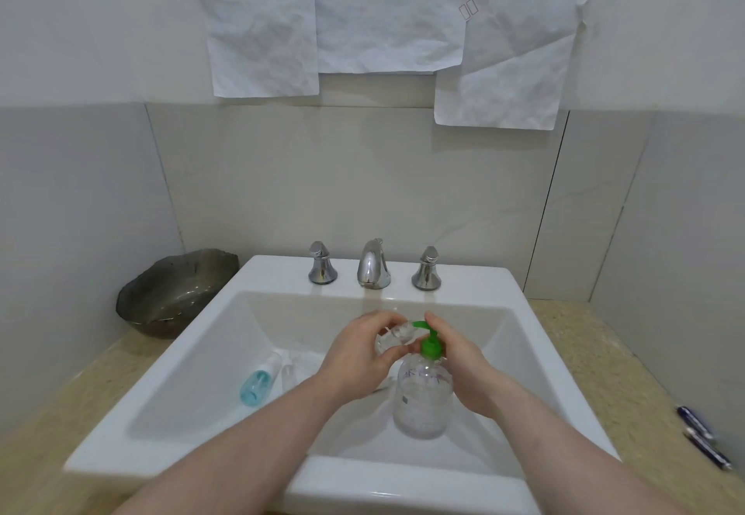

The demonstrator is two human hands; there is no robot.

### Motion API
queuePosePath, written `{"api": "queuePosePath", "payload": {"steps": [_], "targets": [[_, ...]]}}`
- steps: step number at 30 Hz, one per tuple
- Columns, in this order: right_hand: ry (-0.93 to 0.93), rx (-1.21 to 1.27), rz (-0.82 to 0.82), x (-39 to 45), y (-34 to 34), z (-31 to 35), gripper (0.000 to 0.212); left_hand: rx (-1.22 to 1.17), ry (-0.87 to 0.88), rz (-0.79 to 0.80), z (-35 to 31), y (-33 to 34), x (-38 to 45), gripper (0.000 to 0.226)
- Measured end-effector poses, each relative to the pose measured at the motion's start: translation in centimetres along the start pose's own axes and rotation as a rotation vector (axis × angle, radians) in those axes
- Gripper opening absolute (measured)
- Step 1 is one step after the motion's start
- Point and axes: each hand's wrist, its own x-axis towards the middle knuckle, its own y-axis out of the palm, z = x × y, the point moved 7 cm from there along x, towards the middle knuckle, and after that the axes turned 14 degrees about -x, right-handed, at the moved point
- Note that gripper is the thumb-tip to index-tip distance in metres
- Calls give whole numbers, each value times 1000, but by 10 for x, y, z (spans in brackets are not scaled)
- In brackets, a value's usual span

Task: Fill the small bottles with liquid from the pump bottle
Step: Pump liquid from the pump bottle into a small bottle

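Both forearms in from the near edge, meeting over the sink (pixel 258 272) basin. Left hand (pixel 356 353) wrapped round a small clear bottle (pixel 393 339), fingers curled over the top of it and thumb underneath; bottle tipped on its side with the mouth brought up to the green spout of the pump bottle (pixel 423 389). Held that way, presumably, to catch whatever leaves the nozzle without drips; whether mouth and spout actually touch, impossible to say. Right hand (pixel 455 361) set against the right side of the pump, fingers reaching up towards the green head, thumb hidden behind the neck; looks more like steadying and readying a press than a firm clasp, though the exact hold is hard to read from this angle.

Pump bottle upright on the basin floor, directly below the held bottle, partly full of clear liquid. Kept inside the basin, probably so spills land in the sink and not on the counter.

Left of the grip and lower, lying flat on the basin slope: a small blue bottle (pixel 258 383) and, just beside it, another clear one (pixel 289 373), apparently waiting. Beyond the grip, the tap (pixel 373 264). Far left of the hands, a dark glass bowl (pixel 173 293) on the counter; far right, two pens (pixel 703 436).
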Motion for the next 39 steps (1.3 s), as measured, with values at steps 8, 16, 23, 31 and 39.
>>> {"api": "queuePosePath", "payload": {"steps": [8,16,23,31,39], "targets": [[-14,-3,-8,3,0,-3,55,7,-7,-1,0,0,0,25],[-5,34,13,2,-1,-1,42,-7,2,15,-2,1,-1,22],[-16,6,-1,2,2,-2,51,0,-6,-3,0,-1,-1,25],[-21,52,23,2,-1,0,39,7,-6,17,1,2,-1,26],[-32,14,9,5,1,-3,52,-7,-1,0,-2,-1,-2,25]]}}
